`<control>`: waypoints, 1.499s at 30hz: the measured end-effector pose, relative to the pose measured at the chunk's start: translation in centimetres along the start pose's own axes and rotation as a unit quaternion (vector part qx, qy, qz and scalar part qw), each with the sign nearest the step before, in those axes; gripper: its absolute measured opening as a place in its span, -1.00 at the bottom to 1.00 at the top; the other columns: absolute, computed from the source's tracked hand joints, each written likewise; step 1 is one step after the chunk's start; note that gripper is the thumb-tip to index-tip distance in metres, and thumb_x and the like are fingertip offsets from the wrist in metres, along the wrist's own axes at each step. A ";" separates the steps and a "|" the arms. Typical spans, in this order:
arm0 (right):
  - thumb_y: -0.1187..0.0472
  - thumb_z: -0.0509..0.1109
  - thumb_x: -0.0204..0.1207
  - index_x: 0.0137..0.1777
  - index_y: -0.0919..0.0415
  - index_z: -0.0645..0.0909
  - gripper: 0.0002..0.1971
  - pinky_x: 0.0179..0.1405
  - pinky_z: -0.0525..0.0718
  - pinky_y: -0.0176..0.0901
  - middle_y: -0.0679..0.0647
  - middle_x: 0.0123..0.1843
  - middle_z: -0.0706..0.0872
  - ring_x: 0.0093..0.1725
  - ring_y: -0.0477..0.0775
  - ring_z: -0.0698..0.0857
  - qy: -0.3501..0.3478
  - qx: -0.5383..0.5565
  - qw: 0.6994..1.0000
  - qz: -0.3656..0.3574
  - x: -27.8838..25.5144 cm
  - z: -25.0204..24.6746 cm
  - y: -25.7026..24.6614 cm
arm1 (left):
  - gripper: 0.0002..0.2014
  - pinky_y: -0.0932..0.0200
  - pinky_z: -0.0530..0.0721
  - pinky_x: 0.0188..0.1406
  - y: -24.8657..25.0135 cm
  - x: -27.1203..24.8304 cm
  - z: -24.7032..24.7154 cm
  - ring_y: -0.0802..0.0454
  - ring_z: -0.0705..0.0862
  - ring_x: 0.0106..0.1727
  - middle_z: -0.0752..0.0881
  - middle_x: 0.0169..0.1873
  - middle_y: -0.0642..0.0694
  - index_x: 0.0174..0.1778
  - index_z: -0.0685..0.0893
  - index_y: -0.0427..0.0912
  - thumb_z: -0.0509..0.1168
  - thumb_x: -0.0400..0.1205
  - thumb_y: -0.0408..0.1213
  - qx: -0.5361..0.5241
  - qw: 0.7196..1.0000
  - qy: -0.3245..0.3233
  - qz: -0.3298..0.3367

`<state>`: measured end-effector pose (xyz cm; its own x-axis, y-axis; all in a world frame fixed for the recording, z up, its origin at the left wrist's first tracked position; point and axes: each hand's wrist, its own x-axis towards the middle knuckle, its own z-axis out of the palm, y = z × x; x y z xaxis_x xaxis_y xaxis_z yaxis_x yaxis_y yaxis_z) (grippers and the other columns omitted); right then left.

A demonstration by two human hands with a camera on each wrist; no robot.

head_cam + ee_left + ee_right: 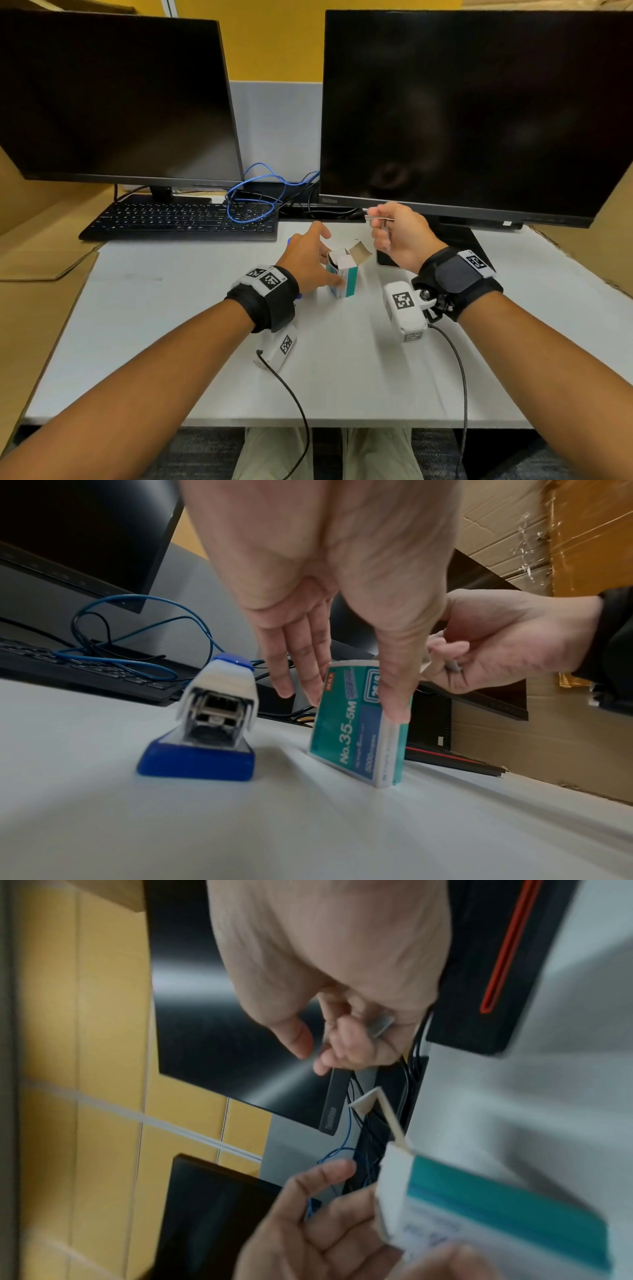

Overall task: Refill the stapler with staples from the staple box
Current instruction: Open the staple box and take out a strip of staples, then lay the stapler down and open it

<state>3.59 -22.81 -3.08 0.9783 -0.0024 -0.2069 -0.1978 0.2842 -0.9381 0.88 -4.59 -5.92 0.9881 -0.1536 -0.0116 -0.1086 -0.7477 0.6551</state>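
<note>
- While our right hand (pixel 399 236) is raised above the desk (pixel 191 342) with a strip of staples (pixel 378 216) pinched in its grip, we judge the step in hand to be carrying the staples from the box to the stapler.
- Our right grip is clenched on the strip: the right wrist view shows the fingers (pixel 346 1045) curled round the grey metal, thumb beside them, and the strip's end juts out toward the back edge of the desk.
- Our left hand (pixel 310 260) steadies the staple box (pixel 344 274), which stands upright near the middle of the desk with its top flaps open. In the left wrist view the thumb lies straight along one face and the fingers (pixel 301 653) reach down the other side, so we call this grip released, only touching the box.
- On the left wrist view the stapler (pixel 209 721), blue and white, sits on the desk just beside the box, on its left, closed as far as we can tell; in the head view our left hand hides nearly all of it.
- We judge the next move needs the left hand to leave the box and open the stapler's top, so the strip can be laid straight into the channel.
- Both forearms reach in from the near edge of the desk, wrists well apart.
</note>
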 end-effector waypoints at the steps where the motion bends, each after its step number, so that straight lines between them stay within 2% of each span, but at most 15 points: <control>1: 0.08 0.27 0.66 0.16 0.23 0.65 -0.74 -0.51 0.40 -0.30 0.04 -0.26 0.53 -0.44 -0.08 0.41 0.010 -0.067 0.998 0.002 -0.1 0.0 0.0 | -0.21 0.11 0.68 0.24 0.0 0.0 0.0 -0.03 0.69 0.23 0.71 0.25 -0.13 0.33 0.34 0.00 0.65 0.28 -0.13 -0.002 1.000 0.001 0.001; 4: 0.00 0.35 0.63 0.15 0.19 0.64 -0.73 -0.44 0.46 -0.26 0.07 -0.17 0.61 -0.36 -0.02 0.42 0.063 -0.262 0.963 -0.017 -0.5 0.3 0.5 | -0.21 0.10 0.65 0.28 0.0 -0.1 0.0 -0.03 0.68 0.25 0.72 0.25 -0.12 0.34 0.33 -0.01 0.64 0.30 -0.13 0.004 1.000 -0.001 0.001; 6: 0.02 0.33 0.65 0.11 0.20 0.65 -0.75 -0.40 0.50 -0.23 0.10 -0.10 0.68 -0.34 0.00 0.44 0.064 -0.324 0.944 -0.027 -0.6 0.3 0.9 | -0.21 0.09 0.64 0.29 0.0 -0.1 0.0 -0.03 0.67 0.26 0.72 0.25 -0.12 0.35 0.32 -0.01 0.64 0.30 -0.13 0.006 1.000 0.000 0.001; 10: -0.01 0.38 0.62 0.08 0.25 0.72 -0.69 -0.44 0.47 -0.19 0.13 -0.05 0.72 -0.34 0.02 0.48 0.007 -0.348 0.937 -0.022 -1.0 0.3 1.6 | -0.21 0.12 0.65 0.24 0.0 -0.1 0.0 -0.03 0.68 0.23 0.73 0.21 -0.12 0.34 0.33 -0.01 0.64 0.29 -0.13 0.008 1.000 0.007 0.004; 14: 0.01 0.47 0.55 0.05 0.27 0.73 -0.70 -0.37 0.50 -0.14 0.13 -0.05 0.77 -0.31 0.03 0.55 -0.011 -0.356 0.932 -0.066 -1.7 1.1 1.5 | -0.20 0.14 0.66 0.17 0.0 0.0 0.0 -0.02 0.69 0.18 0.73 0.16 -0.12 0.33 0.34 -0.01 0.66 0.27 -0.14 0.014 1.000 0.012 0.008; 18: 0.06 0.53 0.50 -0.11 0.21 0.70 -0.79 -0.24 0.70 -0.13 0.10 -0.08 0.80 -0.17 0.01 0.71 -0.017 -0.430 0.894 -0.128 -1.7 2.4 1.8 | -0.17 0.21 0.62 0.06 -0.2 0.1 0.0 -0.03 0.66 0.19 0.74 0.10 -0.11 0.33 0.34 -0.02 0.67 0.23 -0.14 0.019 1.000 0.015 0.016; 20: 0.11 0.57 0.46 -0.13 0.21 0.71 -0.82 -0.14 0.79 -0.10 0.11 -0.11 0.82 -0.12 0.04 0.80 -0.026 -0.478 0.864 -0.157 -1.6 3.1 2.1 | -0.16 0.17 0.64 0.09 -0.3 0.2 0.0 -0.03 0.64 0.20 0.74 0.10 -0.12 0.33 0.34 -0.02 0.68 0.22 -0.13 0.022 0.999 0.019 0.019; 23: 0.12 0.59 0.43 -0.16 0.19 0.72 -0.84 -0.11 0.80 -0.10 0.09 -0.14 0.79 -0.11 0.04 0.78 -0.030 -0.535 0.822 -0.192 -1.3 3.8 2.6 | -0.16 0.18 0.59 0.04 -0.4 0.3 0.2 -0.02 0.59 0.18 0.76 0.04 -0.09 0.34 0.34 -0.04 0.67 0.23 -0.13 0.024 0.999 0.021 0.024; 27: 0.09 0.61 0.41 -0.18 0.17 0.77 -0.84 -0.04 0.82 0.01 0.07 -0.24 0.80 -0.16 0.05 0.78 -0.037 -0.554 0.809 -0.195 -0.7 3.9 3.2 | -0.19 0.19 0.48 0.02 -0.6 0.5 0.2 0.03 0.48 0.16 0.79 0.03 -0.07 0.36 0.33 -0.06 0.65 0.28 -0.14 0.024 0.999 0.019 0.026; 31: -0.01 0.57 0.44 -0.10 0.15 0.85 -0.77 -0.04 0.78 0.00 0.08 -0.19 0.82 -0.05 0.07 0.73 -0.056 -0.572 0.791 -0.209 -0.6 3.2 3.3 | -0.18 0.17 0.51 0.05 -0.7 0.6 0.3 -0.01 0.54 0.20 0.79 0.03 -0.07 0.33 0.34 -0.04 0.66 0.25 -0.13 0.025 0.999 0.021 0.026; 34: -0.13 0.51 0.45 -0.06 0.09 0.83 -0.70 -0.06 0.73 -0.03 0.04 -0.18 0.78 -0.02 0.07 0.68 -0.061 -0.604 0.762 -0.224 -0.9 3.2 3.3 | -0.17 0.13 0.57 0.06 -0.4 0.5 0.1 -0.02 0.57 0.17 0.78 0.03 -0.08 0.33 0.34 -0.04 0.67 0.23 -0.15 0.026 0.999 0.018 0.027; 37: -0.12 0.45 0.49 0.00 0.10 0.70 -0.71 -0.19 0.60 -0.13 -0.02 -0.16 0.64 -0.07 0.06 0.69 -0.070 -0.662 0.696 -0.269 -1.6 3.7 3.5 | -0.17 0.06 0.66 0.01 -0.2 0.4 0.0 -0.09 0.65 0.14 0.76 0.03 -0.13 0.28 0.35 -0.03 0.68 0.18 -0.18 0.019 0.999 0.013 0.030; 40: -0.12 0.36 0.55 0.20 0.09 0.57 -0.65 -0.20 0.54 -0.13 0.08 -0.03 0.54 -0.12 0.10 0.62 -0.062 -0.716 0.629 -0.297 -1.9 4.0 3.8 | -0.23 0.16 0.59 -0.09 -0.1 0.1 -0.1 -0.08 0.64 0.13 0.74 0.05 -0.18 0.27 0.37 -0.08 0.65 0.23 -0.19 0.033 0.998 0.018 0.048; 43: -0.14 0.31 0.58 0.40 0.08 0.45 -0.53 -0.22 0.60 -0.10 0.18 0.13 0.51 -0.15 0.15 0.66 -0.057 -0.745 0.598 -0.289 -1.6 4.2 4.1 | -0.23 0.14 0.65 -0.05 -0.1 -0.2 -0.3 -0.04 0.64 0.11 0.73 0.08 -0.15 0.26 0.38 -0.09 0.66 0.22 -0.19 0.047 0.997 0.006 0.058; 45: -0.11 0.30 0.59 0.42 0.07 0.42 -0.53 -0.18 0.65 -0.05 0.22 0.16 0.53 -0.13 0.18 0.67 -0.058 -0.756 0.592 -0.274 -1.5 4.2 4.2 | -0.15 0.01 0.71 0.13 -0.2 -0.4 -0.6 -0.06 0.65 0.20 0.72 0.13 -0.10 0.27 0.36 -0.03 0.69 0.14 -0.12 0.067 0.996 -0.017 0.060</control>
<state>1.55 -17.64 -5.55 0.9009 0.3939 0.1825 0.4086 -0.9113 -0.0500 0.60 -4.00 -5.65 0.9631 -0.2671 0.0337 -0.2415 -0.8020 0.5463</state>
